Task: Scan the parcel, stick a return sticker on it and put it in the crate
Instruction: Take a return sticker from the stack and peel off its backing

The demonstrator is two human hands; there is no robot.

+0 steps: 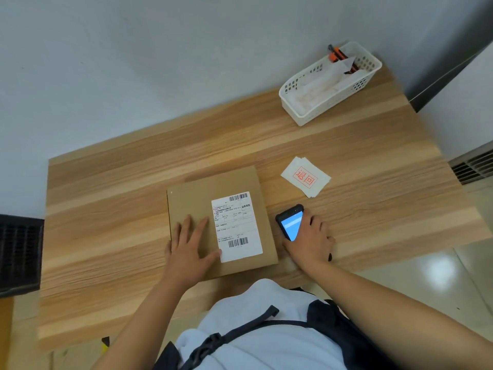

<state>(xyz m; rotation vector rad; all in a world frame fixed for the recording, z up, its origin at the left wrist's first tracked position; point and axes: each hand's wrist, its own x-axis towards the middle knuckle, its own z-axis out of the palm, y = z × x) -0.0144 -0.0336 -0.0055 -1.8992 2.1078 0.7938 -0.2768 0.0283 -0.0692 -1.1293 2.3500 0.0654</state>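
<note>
resting flat on parcel (213,209): left hand (186,249) fingers (186,225).

Wall (133,62): plain pale grey, unmarked, rising directly behind the desk.
Desk (112,222): light wood-grain top in banded tones, pushed against the wall.
Floor (437,276): glossy pale tile, catching a bright reflection of overhead light.
Vent (474,166): dark slatted grille, low at right.

The bare left hand (190,245) is laid flat, fingers spread, palm down; the bare right hand (310,240) is curled closed, forearm extended.
</note>
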